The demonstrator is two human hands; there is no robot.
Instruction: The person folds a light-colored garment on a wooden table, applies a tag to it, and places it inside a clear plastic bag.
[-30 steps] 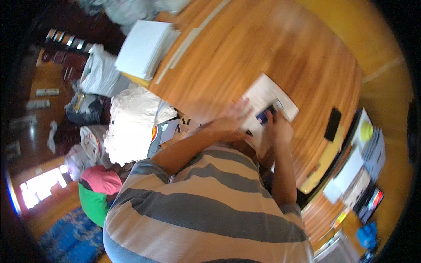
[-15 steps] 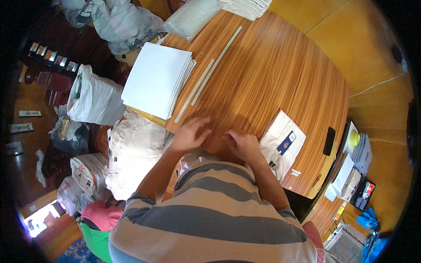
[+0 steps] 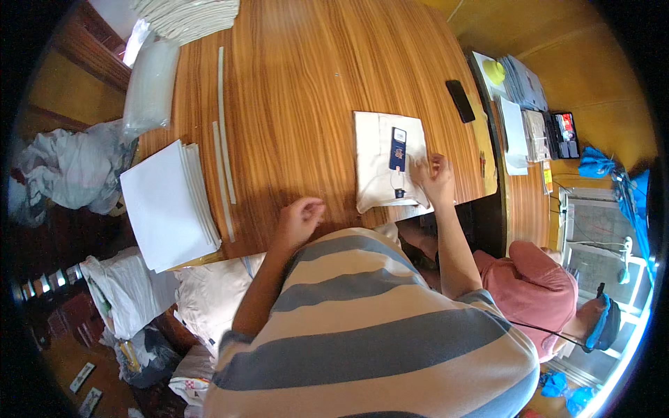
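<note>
A folded cream garment (image 3: 373, 160) lies near the table's front edge, right of the middle. On it are a dark blue hang tag (image 3: 398, 150), a thin pale string and a small black piece (image 3: 399, 193). My right hand (image 3: 436, 182) is over the garment's right edge, its fingers bent and apart, and I see nothing held in them. Whether the fingertips touch the cloth I cannot tell. To the left, my left hand (image 3: 301, 217) hovers by the front edge with loosely curled fingers and nothing visible in them.
Left on the wooden table (image 3: 293, 104) are a stack of white sheets (image 3: 167, 209), two pale strips (image 3: 224, 125), clear plastic bags (image 3: 150, 87) and folded cloth (image 3: 188, 17). A black phone (image 3: 460, 101) lies right. Another person in a red shirt (image 3: 523, 289) is at my right.
My view has turned to the right. My right hand has moved from beside the garment's left edge across to its right edge. The hands are now farther apart.
</note>
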